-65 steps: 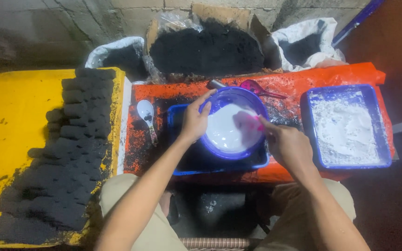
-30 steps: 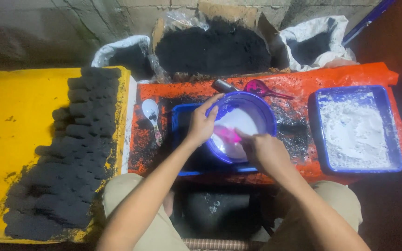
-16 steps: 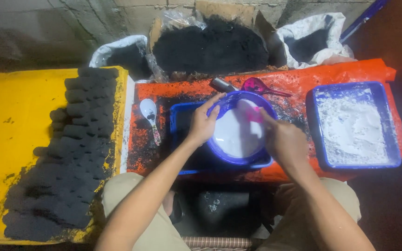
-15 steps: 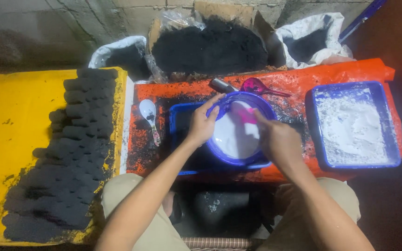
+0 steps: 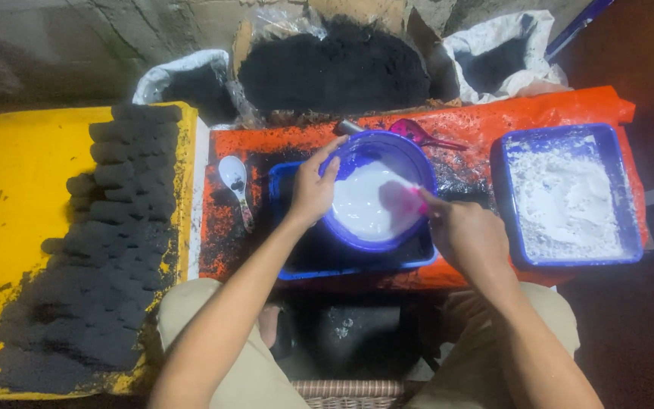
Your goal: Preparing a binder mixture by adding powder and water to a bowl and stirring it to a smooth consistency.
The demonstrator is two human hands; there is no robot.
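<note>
**Both hands at the blue bowl**

We find the left hand (image 5: 313, 189) clamped on the near-left rim of the blue bowl (image 5: 376, 193), thumb over the edge and fingers curled against the outer wall. The right hand (image 5: 465, 233) is closed around a pink stirrer (image 5: 406, 203), whose blurred end dips into the white liquid (image 5: 365, 208) just ahead of the knuckles. The bowl sits between the two hands, inside a blue tray (image 5: 350, 257) dusted with black powder, on an orange cover (image 5: 463, 163).

To the left of the left hand lies a white spoon (image 5: 235, 178). Further left, black pressed blocks (image 5: 104, 250) are ranked on a yellow board (image 5: 9, 204). To the right of the right hand stands a blue tub (image 5: 569, 197) of white powder. Beyond both hands lie a pink scoop (image 5: 414, 132) and a heap of black powder (image 5: 334, 72).
</note>
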